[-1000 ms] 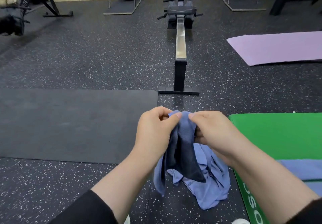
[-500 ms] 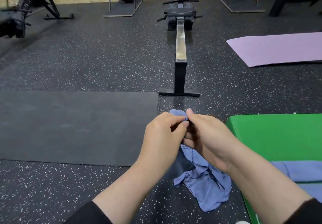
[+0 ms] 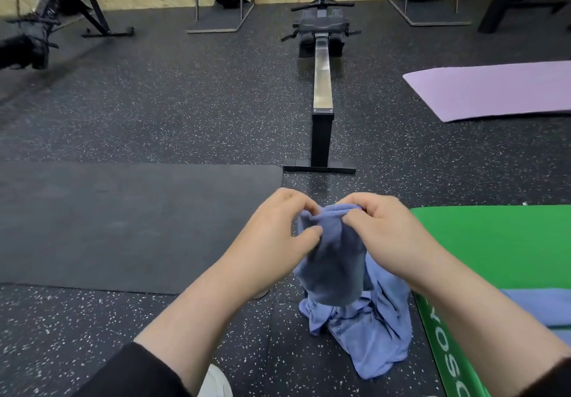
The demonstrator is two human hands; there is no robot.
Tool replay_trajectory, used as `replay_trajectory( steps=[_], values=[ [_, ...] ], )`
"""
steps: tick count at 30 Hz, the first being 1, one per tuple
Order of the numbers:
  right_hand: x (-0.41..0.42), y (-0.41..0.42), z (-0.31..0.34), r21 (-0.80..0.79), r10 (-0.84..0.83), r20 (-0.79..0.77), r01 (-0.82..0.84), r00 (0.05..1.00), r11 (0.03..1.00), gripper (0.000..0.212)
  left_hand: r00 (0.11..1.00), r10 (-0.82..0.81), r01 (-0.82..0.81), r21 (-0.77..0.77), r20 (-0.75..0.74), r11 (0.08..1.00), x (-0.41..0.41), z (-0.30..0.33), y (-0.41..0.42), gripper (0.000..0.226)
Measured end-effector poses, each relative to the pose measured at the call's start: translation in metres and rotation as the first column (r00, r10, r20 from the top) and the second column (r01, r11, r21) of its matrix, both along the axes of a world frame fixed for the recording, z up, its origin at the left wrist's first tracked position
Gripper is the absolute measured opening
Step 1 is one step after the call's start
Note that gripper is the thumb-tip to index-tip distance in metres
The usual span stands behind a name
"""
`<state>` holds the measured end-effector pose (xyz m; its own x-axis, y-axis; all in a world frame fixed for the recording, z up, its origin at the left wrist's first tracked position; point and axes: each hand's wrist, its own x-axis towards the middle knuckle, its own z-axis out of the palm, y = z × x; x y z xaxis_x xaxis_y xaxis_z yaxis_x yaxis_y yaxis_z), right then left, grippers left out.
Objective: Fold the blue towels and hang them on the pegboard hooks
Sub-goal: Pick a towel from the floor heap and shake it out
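A crumpled blue towel (image 3: pixel 355 319) hangs in front of me above the speckled floor. My left hand (image 3: pixel 278 236) pinches its top edge on the left side, thumb against the cloth. My right hand (image 3: pixel 383 236) pinches the same edge just to the right, fingers curled over it. The two hands sit close together with a short stretch of hem between them. Another blue towel (image 3: pixel 537 307) lies flat on the green mat at the right, partly hidden by my right forearm. No pegboard is in view.
A green mat (image 3: pixel 494 248) lies at the right, a dark grey mat (image 3: pixel 123 223) at the left, a purple mat (image 3: pixel 494 94) further back. A rowing machine (image 3: pixel 321 88) runs straight ahead. Other gym machines stand along the wooden back wall.
My hands have shifted their pinch along the towel's top edge and drawn slightly apart, spreading a short stretch of hem. The hanging cloth has swung a little.
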<state>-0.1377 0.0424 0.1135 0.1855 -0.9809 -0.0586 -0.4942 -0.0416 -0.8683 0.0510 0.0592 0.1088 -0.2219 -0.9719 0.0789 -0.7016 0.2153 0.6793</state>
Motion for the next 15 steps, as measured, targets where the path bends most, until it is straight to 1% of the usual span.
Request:
replay_trajectory(
  steps=[2,6,8,10,11,13,15],
  values=[
    [-0.003,0.001,0.003,-0.010,0.035,-0.023,-0.035,0.999,0.999,0.032,0.999,-0.039,0.037,0.039,0.029,0.999,0.004,-0.002,-0.001,0.011],
    [-0.012,0.004,0.011,-0.028,0.077,-0.016,-0.078,0.997,0.997,0.033,0.986,-0.131,0.111,0.177,0.106,0.978,0.010,-0.010,-0.002,0.011],
    [-0.018,0.004,0.014,-0.045,0.088,0.000,-0.088,0.996,0.995,0.034,0.972,-0.163,0.113,0.275,0.167,0.955,0.013,-0.014,-0.002,0.012],
    [-0.025,0.002,0.013,-0.058,0.084,-0.024,-0.085,0.996,0.995,0.035,0.952,-0.171,0.083,0.324,0.254,0.942,0.015,-0.014,-0.001,0.016],
    [-0.030,0.001,0.011,-0.067,0.074,-0.058,-0.078,0.996,0.995,0.034,0.942,-0.153,0.057,0.309,0.298,0.949,0.016,-0.014,-0.001,0.020],
    [-0.038,-0.002,0.005,-0.073,0.053,-0.140,-0.064,0.989,0.995,0.031,0.934,-0.073,-0.002,0.209,0.350,0.978,0.018,-0.012,-0.003,0.032],
    [-0.044,-0.004,0.000,-0.076,0.056,-0.200,-0.072,0.978,0.995,0.028,0.945,0.008,-0.046,0.107,0.328,0.993,0.020,-0.011,-0.004,0.037]
  ],
)
